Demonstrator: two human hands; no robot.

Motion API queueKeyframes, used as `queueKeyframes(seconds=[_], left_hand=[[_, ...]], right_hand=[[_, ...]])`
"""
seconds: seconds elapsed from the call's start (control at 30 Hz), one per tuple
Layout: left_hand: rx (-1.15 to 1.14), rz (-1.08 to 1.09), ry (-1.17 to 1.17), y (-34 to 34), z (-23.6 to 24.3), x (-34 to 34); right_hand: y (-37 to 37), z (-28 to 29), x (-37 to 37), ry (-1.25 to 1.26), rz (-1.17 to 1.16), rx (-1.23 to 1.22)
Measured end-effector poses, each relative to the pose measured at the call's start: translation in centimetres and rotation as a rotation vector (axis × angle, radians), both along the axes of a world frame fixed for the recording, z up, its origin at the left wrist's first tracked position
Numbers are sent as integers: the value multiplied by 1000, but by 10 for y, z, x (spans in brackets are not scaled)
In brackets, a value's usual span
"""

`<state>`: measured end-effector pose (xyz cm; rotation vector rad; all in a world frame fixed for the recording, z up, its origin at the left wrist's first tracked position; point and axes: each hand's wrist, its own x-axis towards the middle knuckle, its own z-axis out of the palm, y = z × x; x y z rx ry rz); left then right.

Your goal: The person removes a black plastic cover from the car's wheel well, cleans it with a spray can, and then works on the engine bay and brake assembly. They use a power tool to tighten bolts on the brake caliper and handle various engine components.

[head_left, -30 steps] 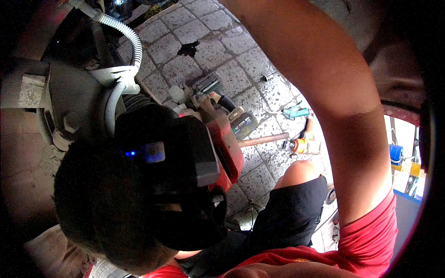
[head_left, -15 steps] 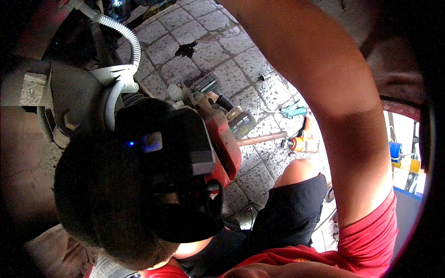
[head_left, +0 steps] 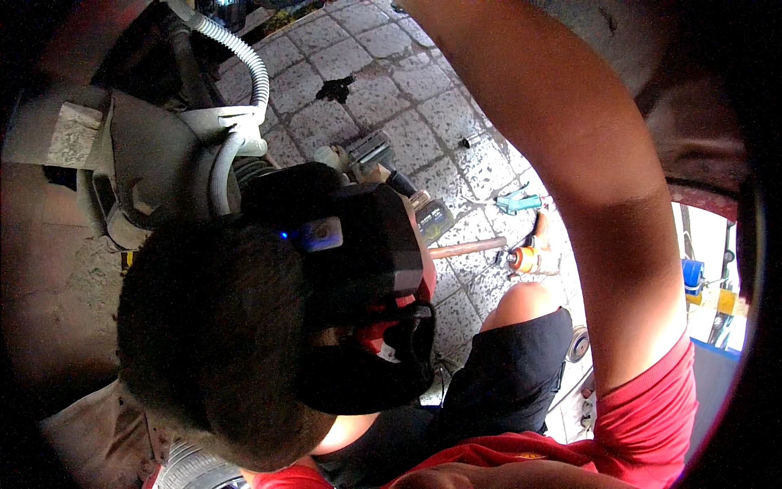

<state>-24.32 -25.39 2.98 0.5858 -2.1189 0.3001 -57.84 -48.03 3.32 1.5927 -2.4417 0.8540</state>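
My right arm [head_left: 599, 179], bare below a red sleeve [head_left: 643, 416], reaches up and out past the top edge. Its hand lies outside the picture, so whatever it touches is hidden. Nothing of my left hand shows. Close by on the left, a person's dark-haired head [head_left: 212, 334] wears a black head-mounted device [head_left: 371, 236] with a small blue light. Behind it peeks a red object [head_left: 428, 281], mostly covered. A cordless power tool [head_left: 399, 183] with a battery lies on the floor. Near it are a brownish rod [head_left: 468, 248] and an orange tool [head_left: 525, 259].
A teal trigger tool [head_left: 519, 201] and a small metal socket [head_left: 470, 142] rest on the speckled tile floor [head_left: 383, 90]. Ribbed pale hose [head_left: 244, 57] runs along dark vehicle parts [head_left: 151, 163] at left. A bent knee [head_left: 529, 303] in black shorts sits mid-right; a tyre [head_left: 199, 469] shows below.
The person's head and its device have shifted right, covering more of the red object. The hose and vehicle parts sit slightly further right and lower in view. My right arm stays raised.
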Motion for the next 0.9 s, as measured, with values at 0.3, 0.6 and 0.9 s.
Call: queueKeyframes(seconds=[0.3, 0.6, 0.9], left_hand=[[-18, -70, -179, -9, 10, 30], [77, -119, -50, -9, -22, 32], [771, -158, -538, 26, -4, 82]], right_hand=[[1, -9, 12, -184, -86, -300], [-7, 7, 11, -45, -90, -53], [-54, -25, -29, 432, -191, 225]])
